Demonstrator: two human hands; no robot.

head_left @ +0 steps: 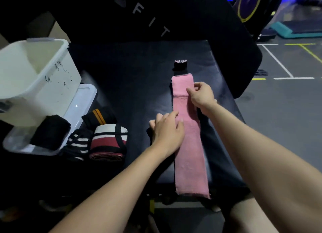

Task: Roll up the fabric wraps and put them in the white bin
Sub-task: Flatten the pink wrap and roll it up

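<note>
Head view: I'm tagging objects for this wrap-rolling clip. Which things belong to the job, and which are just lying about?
Job:
pink wrap
left hand
right hand
white bin
striped wraps
black wrap

Lying about:
clear lid
black bench
floor markings

We see a dark padded bench (132, 72) running away from us, its near end by our knees. A long pink wrap (190, 145) lies flat along its right half, stretched near to far, with a black tab (180, 67) at the far end. At the left edge sits a clear plastic lid (81, 107), with a white bin (34, 79) standing on it and a black roll (50, 131) on its near part. Just right of the lid lie a black wrap with orange stripes (99, 116), a black-and-white striped wrap (78, 143) and a red, white and black roll (108, 142).
</note>
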